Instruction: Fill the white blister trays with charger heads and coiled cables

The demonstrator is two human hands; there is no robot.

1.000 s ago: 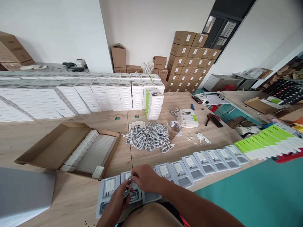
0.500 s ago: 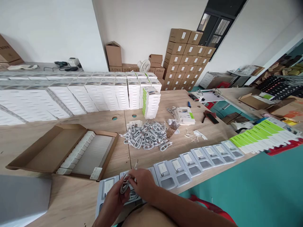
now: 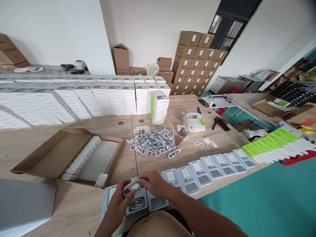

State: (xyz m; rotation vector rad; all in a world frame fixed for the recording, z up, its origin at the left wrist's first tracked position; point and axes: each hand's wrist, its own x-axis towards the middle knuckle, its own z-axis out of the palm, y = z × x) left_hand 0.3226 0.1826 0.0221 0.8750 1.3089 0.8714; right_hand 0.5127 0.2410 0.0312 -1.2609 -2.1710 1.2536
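A coiled grey-white charging cable (image 3: pixel 127 188) is held between my two hands above the row of trays. My left hand (image 3: pixel 120 197) grips the coil's left side, and the fingers of my right hand (image 3: pixel 151 182) pinch its right side. Below them, a grey plastic tray (image 3: pixel 146 204) has another coiled cable (image 3: pixel 137 204) in its lower compartment. To the right, a neighbouring tray (image 3: pixel 158 203) has a bare lower compartment; its upper part is hidden by my right hand. More trays (image 3: pixel 191 188) run to the right, each with a white adapter in its upper compartment.
Beyond my hands lies a heap of coiled cables (image 3: pixel 155 141), with a clear bottle (image 3: pixel 182 135) beside it. An open cardboard box (image 3: pixel 116 161) of white adapters stands at the left. Stacked white boxes (image 3: pixel 98 102) line the back; green-and-white boxes (image 3: pixel 276 143) lie far right.
The coil in my hands has opened into a wider loop and my right hand has shifted slightly right. The cable in the tray below is now more visible. The view has shifted slightly.
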